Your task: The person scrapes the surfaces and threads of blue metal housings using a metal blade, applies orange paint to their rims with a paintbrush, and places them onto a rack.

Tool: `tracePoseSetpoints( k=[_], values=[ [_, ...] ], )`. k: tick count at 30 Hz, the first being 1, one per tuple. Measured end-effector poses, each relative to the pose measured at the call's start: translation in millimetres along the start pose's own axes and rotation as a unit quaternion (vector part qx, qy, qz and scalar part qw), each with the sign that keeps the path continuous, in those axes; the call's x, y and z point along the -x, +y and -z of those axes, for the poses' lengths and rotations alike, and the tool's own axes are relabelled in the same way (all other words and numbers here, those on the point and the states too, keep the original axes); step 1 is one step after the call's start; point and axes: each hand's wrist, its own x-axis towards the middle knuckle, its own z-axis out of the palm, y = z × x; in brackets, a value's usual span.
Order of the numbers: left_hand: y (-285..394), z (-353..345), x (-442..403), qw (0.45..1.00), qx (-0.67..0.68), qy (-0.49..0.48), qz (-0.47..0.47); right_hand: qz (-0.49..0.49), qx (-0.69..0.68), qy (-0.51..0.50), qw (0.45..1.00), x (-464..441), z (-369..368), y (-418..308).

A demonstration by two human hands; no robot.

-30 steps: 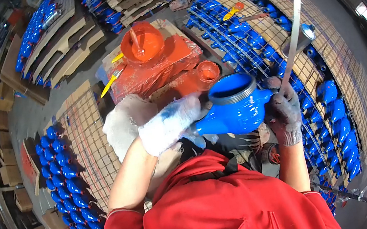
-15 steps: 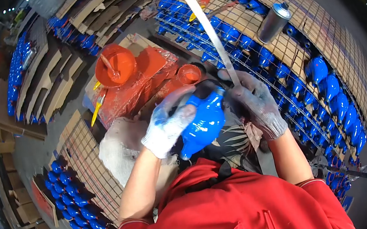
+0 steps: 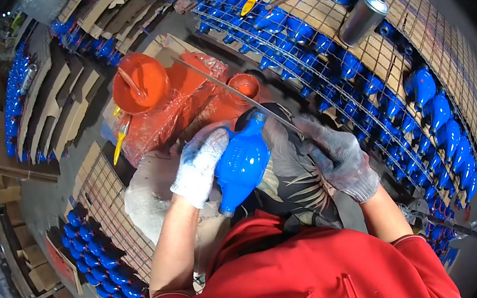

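Observation:
My left hand (image 3: 200,164), in a stained white glove, grips a glossy blue casting (image 3: 245,163) shaped like a valve body, with a round bulging middle and narrower ends. Its neck points up and away, and raised marks show faintly on its surface. In my right hand (image 3: 340,161), whose glove is stained dark, is one end of a long thin metal strip (image 3: 222,85). The strip slants up to the left, passing close to the casting's neck; whether they touch I cannot tell.
An orange-red paint tub (image 3: 144,86) and a small paint cup (image 3: 244,87) stand on a paint-covered surface. A yellow-handled brush (image 3: 119,142) lies beside them. Wire racks (image 3: 322,48) with several blue castings flank me, holding a metal can (image 3: 364,18) and another brush (image 3: 252,0).
The strip has swung from nearly upright to a slant toward the left. The blue casting has shifted slightly left and turned, its neck now more visible. My right hand has rotated and lowered slightly.

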Motion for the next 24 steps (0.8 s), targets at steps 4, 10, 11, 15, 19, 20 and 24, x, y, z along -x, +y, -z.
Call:
tracePoseSetpoints(
  k=[4, 10, 11, 15, 19, 20, 24],
  values=[
    [2, -1, 0, 1.0, 0.008, -0.001, 0.009, 0.022, 0.03, -0.012, 0.999, -4, 0, -1],
    [4, -3, 1, 1.0, -0.011, -0.005, -0.001, 0.005, 0.058, -0.02, 0.998, -2, -2, 9],
    [5, -4, 1, 0.999, -0.035, -0.002, -0.012, 0.023, 0.07, -0.012, 0.997, -2, -3, 11],
    [2, -3, 0, 1.0, -0.025, 0.001, -0.013, 0.036, 0.107, -0.017, 0.993, -1, -1, 13],
    [0, -3, 0, 1.0, -0.013, -0.001, -0.014, 0.047, 0.114, -0.023, 0.992, -1, 1, 13],
    [0, -3, 0, 1.0, -0.019, 0.003, -0.013, 0.035, 0.12, -0.032, 0.992, -1, 1, 11],
    [1, -2, 0, 1.0, -0.02, -0.003, 0.004, 0.043, 0.14, -0.029, 0.989, -3, 3, 5]
  ],
)
